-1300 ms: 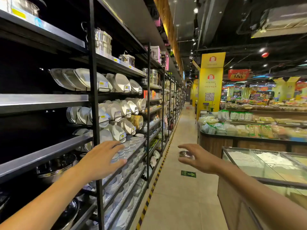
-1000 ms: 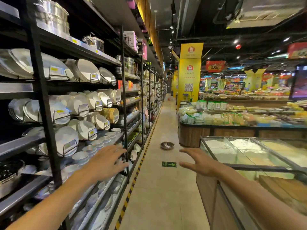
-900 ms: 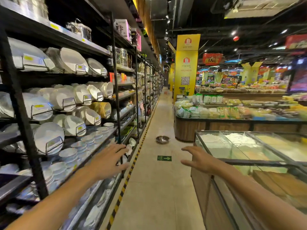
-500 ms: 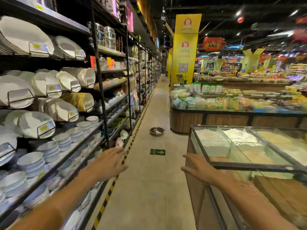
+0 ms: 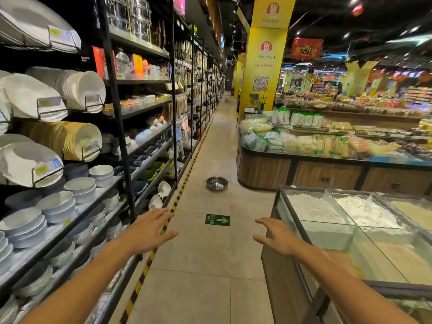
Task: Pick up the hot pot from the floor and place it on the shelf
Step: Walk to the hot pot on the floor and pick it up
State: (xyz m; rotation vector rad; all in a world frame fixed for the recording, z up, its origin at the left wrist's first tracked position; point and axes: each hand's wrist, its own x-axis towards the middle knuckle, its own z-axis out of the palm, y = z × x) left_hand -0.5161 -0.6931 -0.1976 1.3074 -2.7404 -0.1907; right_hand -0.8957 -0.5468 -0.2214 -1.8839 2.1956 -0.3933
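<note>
The tiled floor (image 5: 205, 249) of the aisle lies open ahead, up to the steel hot pot (image 5: 217, 182). On the left, the dish shelf (image 5: 121, 146) walls the aisle; on the right, the glass-topped bin counter (image 5: 294, 230) and the wooden produce counter (image 5: 264, 171) close it in.

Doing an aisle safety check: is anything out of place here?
Yes. A steel pot sits alone on the aisle floor, past the green exit sticker, beside the yellow-black tape line, where someone could trip. Both hands are empty.
</note>
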